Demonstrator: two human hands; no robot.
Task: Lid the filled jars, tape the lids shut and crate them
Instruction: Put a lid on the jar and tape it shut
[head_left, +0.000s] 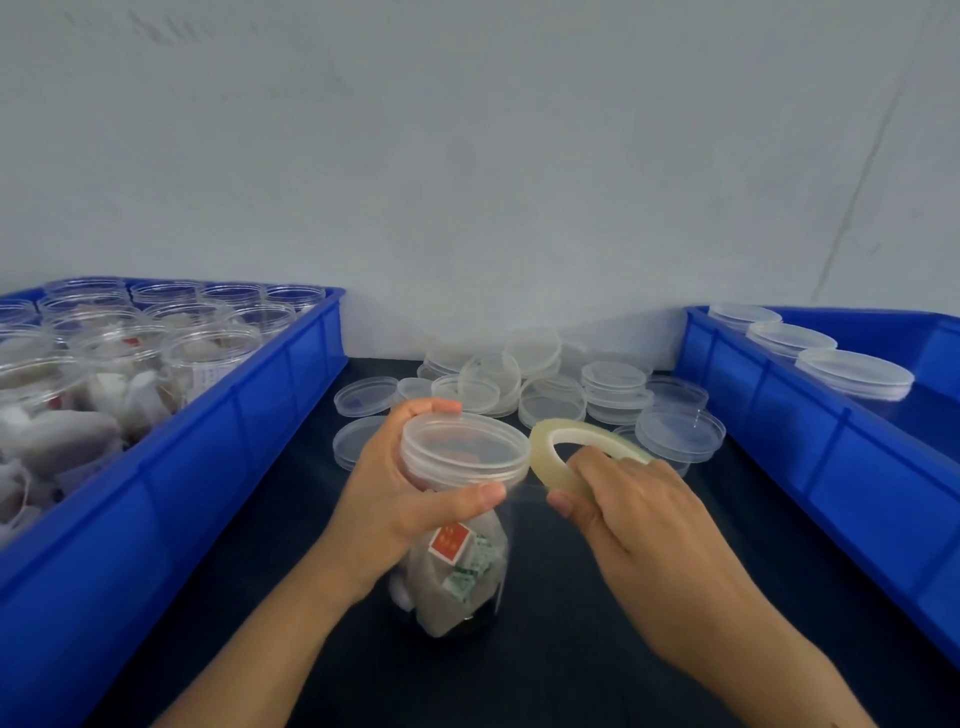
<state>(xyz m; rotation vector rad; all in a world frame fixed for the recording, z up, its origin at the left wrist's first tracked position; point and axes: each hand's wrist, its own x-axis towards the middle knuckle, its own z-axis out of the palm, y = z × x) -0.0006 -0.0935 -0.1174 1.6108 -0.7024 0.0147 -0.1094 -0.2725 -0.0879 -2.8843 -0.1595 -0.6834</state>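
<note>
- Blue plastic forms the biggest thing in view — the left crate (171, 457), whose long wall runs from the near left corner back to the pale wall (467, 156); it is packed with clear open-topped jars (156, 353) holding whitish sachets and bits of printed paper.
- Blue again on the far side: the right crate (810, 447) holds three lidded jars (852, 371) in a row along its inner wall, only their clear tops showing.
- Between the two crates lies the dark table (571, 649), reaching back to the wall.
- At the back of the table sits a heap of loose clear lids (550, 384), some stacked, some flat, a few leaning.
- Centre front, the jar being worked on (457, 561) stands upright on the table, lid (465, 449) already on; inside are grey-white sachets, one with a red tag and one with green print.
- Left hand (410, 499) is wrapped round the jar just under the lid, fingers behind and thumb pressed across the front.
- Right hand (639, 525) grips the tape roll (576, 457) just beside the lid — fingers through its hole, thumb under its rim.
- A short clear strip of tape (524, 493) stretches from the roll to the jar's neck by the left thumb.
</note>
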